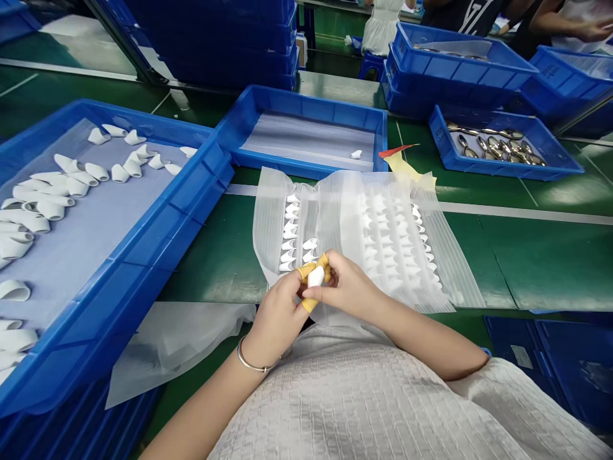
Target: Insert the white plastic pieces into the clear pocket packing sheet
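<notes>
A small white curved plastic piece (315, 276) sits between the fingertips of both hands, just above the near edge of a translucent plastic sheet (445, 262). My left hand (275, 319) pinches it from the left, with yellow finger cots on the fingers and a silver bangle on the wrist. My right hand (349, 291) pinches it from the right, also wearing yellow cots. On the sheet lie rows of the same white pieces (290, 230), and more rows show under a folded layer (393, 239).
A large blue tray (158, 236) at the left holds several loose white pieces. A blue tray (306, 102) behind the sheet holds one piece. At the right a blue tray (565, 169) holds metal parts. Stacked blue crates and other people stand behind.
</notes>
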The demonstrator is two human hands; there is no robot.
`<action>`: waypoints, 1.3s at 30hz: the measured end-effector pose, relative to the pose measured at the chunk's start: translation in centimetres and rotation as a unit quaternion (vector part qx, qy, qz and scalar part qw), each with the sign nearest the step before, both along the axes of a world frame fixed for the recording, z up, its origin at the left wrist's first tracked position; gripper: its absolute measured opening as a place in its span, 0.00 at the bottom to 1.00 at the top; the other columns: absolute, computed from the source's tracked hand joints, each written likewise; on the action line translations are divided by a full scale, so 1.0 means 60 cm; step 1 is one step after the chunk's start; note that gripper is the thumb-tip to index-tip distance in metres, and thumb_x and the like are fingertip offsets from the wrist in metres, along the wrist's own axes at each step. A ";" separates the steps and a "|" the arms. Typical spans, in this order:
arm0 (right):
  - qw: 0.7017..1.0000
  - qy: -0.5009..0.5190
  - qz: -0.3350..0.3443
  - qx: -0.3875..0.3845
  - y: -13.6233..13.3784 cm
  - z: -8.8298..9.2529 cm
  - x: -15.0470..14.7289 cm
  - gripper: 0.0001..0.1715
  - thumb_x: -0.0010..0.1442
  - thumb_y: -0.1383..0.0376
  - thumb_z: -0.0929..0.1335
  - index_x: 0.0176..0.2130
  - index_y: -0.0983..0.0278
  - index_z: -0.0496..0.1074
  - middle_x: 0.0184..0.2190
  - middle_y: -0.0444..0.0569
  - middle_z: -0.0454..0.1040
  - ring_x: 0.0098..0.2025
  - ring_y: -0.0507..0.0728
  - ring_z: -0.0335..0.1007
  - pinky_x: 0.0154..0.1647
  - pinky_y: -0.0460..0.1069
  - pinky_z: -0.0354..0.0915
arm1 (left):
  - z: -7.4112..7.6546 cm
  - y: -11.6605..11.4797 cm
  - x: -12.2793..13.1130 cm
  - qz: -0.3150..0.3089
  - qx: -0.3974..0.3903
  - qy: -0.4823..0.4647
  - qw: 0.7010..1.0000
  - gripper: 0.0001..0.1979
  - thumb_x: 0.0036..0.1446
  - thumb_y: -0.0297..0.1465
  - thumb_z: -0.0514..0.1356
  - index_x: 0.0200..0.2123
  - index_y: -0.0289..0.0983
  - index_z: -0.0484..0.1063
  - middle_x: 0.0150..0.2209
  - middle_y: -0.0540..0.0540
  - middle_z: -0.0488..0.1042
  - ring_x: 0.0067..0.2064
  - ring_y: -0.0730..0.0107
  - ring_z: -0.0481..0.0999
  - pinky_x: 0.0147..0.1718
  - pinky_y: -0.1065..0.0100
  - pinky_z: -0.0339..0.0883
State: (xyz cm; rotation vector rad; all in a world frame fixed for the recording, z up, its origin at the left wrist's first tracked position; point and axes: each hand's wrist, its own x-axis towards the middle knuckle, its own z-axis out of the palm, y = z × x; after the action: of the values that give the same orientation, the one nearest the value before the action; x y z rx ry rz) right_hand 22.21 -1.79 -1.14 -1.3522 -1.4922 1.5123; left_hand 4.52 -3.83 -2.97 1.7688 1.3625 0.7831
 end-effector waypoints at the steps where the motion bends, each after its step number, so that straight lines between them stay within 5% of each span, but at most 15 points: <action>1: 0.999 -0.034 0.001 0.018 -0.002 0.000 -0.001 0.25 0.50 0.52 0.78 0.33 0.60 0.63 0.28 0.39 0.64 0.29 0.52 0.59 0.28 0.47 0.58 | 0.003 -0.001 0.000 -0.008 0.016 0.020 1.000 0.11 0.62 0.35 0.60 0.45 0.38 0.74 0.40 0.45 0.79 0.40 0.60 0.78 0.38 0.62 0.70; 6: 1.000 0.008 0.001 0.025 0.011 -0.007 0.005 0.25 0.66 0.48 0.65 0.27 0.62 0.64 0.24 0.42 0.65 0.28 0.52 0.63 0.30 0.48 0.61 | 0.008 -0.007 -0.003 -0.034 0.040 0.018 0.998 0.10 0.63 0.35 0.60 0.45 0.39 0.74 0.34 0.49 0.77 0.33 0.65 0.76 0.34 0.65 0.71; 13: 0.992 0.102 -0.039 -0.066 0.015 -0.004 0.020 0.25 0.61 0.45 0.68 0.30 0.63 0.68 0.26 0.42 0.69 0.25 0.50 0.63 0.28 0.47 0.61 | -0.001 -0.008 -0.007 -0.031 0.025 0.001 0.999 0.15 0.63 0.36 0.61 0.51 0.39 0.72 0.35 0.49 0.76 0.34 0.66 0.75 0.35 0.65 0.70; 20: 0.992 0.118 0.009 -0.053 -0.001 0.001 0.016 0.18 0.59 0.52 0.72 0.38 0.61 0.68 0.28 0.41 0.68 0.29 0.51 0.63 0.31 0.47 0.62 | -0.001 -0.005 -0.004 -0.018 0.011 0.021 1.000 0.08 0.61 0.35 0.61 0.40 0.37 0.73 0.30 0.51 0.71 0.30 0.68 0.71 0.31 0.67 0.65; 24: 1.000 0.028 0.008 -0.009 -0.008 -0.004 0.012 0.21 0.53 0.56 0.77 0.39 0.59 0.66 0.29 0.39 0.67 0.30 0.52 0.63 0.31 0.47 0.61 | 0.002 -0.006 -0.002 -0.017 0.016 0.031 0.999 0.08 0.62 0.36 0.61 0.37 0.37 0.72 0.30 0.50 0.71 0.31 0.68 0.71 0.31 0.67 0.64; 29: 0.999 0.008 0.016 0.030 -0.007 0.002 0.014 0.12 0.65 0.57 0.68 0.33 0.61 0.67 0.29 0.42 0.69 0.31 0.53 0.65 0.33 0.49 0.63 | 0.007 -0.009 -0.004 -0.023 0.010 0.012 1.000 0.07 0.60 0.33 0.62 0.41 0.38 0.74 0.29 0.52 0.71 0.30 0.69 0.70 0.30 0.68 0.65; 39: 0.998 0.051 0.018 0.010 -0.003 0.010 0.013 0.13 0.67 0.58 0.65 0.32 0.62 0.66 0.27 0.41 0.68 0.29 0.51 0.66 0.33 0.49 0.65 | 0.006 -0.011 -0.006 -0.035 -0.025 -0.022 0.999 0.15 0.61 0.33 0.62 0.52 0.42 0.74 0.33 0.52 0.74 0.33 0.69 0.72 0.34 0.67 0.67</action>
State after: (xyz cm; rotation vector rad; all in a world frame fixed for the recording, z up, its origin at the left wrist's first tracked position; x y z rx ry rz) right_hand 22.98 -1.97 -0.52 -1.2238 -1.4712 1.5604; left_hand 4.16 -4.49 -2.63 1.7410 1.2737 0.7386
